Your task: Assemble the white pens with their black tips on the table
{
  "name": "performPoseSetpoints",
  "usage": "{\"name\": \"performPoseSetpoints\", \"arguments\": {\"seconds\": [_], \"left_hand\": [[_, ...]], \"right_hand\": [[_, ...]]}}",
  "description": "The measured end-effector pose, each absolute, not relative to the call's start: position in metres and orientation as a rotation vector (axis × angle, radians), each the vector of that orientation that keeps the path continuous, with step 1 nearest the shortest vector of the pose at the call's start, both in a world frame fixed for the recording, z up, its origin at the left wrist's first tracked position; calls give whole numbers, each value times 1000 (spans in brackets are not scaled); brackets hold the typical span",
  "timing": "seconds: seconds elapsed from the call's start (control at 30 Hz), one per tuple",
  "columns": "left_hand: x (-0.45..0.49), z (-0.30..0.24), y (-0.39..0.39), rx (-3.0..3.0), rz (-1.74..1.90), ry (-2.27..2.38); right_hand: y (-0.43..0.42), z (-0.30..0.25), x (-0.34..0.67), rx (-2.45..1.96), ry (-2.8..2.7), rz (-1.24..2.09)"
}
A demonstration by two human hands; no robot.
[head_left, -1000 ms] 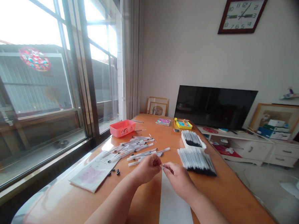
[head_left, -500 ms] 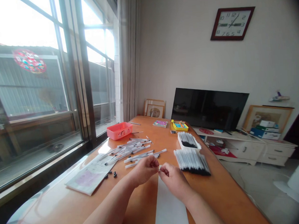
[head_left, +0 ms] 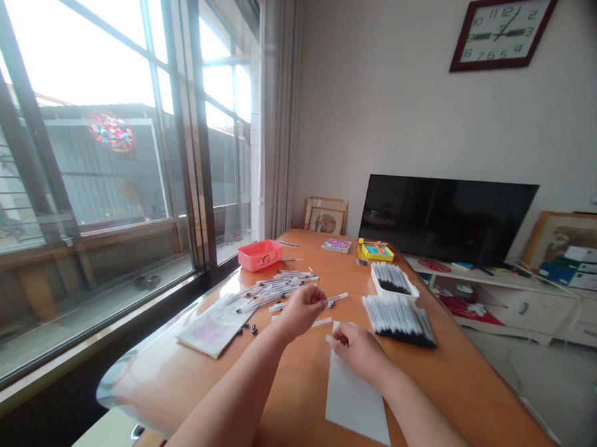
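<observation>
My left hand (head_left: 307,310) hovers over the near edge of a loose heap of white pens with black ends (head_left: 276,286). Its fingers are drawn together, and I cannot make out what is between them. A clear-white pen tube (head_left: 322,322) lies just under that hand. To the right, my right hand (head_left: 359,350) is closed above a white paper strip (head_left: 355,400). A small whitish piece (head_left: 329,340) shows at its thumb and fingertips; its kind is unclear.
Right of my hands lies a row of pens (head_left: 396,318), with a white tray (head_left: 412,296) of more pens behind. A red-pink basket (head_left: 260,255), a yellow box (head_left: 377,251) and a booklet (head_left: 336,246) stand farther back. Black caps (head_left: 255,329) lie beside a printed bag (head_left: 214,331).
My hands, together at the fingertips before, have come apart. The left one has moved away towards the pen heap; the right stays over the paper. The view has turned left.
</observation>
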State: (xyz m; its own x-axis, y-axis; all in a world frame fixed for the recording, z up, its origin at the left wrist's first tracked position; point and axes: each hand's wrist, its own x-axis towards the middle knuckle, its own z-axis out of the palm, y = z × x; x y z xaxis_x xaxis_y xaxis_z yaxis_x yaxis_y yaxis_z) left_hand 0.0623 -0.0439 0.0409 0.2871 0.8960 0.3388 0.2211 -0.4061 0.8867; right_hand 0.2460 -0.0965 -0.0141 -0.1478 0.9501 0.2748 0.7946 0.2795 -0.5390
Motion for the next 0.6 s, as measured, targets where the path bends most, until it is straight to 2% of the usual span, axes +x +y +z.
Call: {"name": "performPoseSetpoints", "arguments": {"seconds": [0.3, 0.6], "left_hand": [[1, 55, -30, 1712, 1221, 1513], [-38, 28, -33, 1906, 908, 1813]], "right_hand": [[-99, -12, 247, -1575, -2030, 399], [-101, -9, 245, -1588, -1992, 422]]}}
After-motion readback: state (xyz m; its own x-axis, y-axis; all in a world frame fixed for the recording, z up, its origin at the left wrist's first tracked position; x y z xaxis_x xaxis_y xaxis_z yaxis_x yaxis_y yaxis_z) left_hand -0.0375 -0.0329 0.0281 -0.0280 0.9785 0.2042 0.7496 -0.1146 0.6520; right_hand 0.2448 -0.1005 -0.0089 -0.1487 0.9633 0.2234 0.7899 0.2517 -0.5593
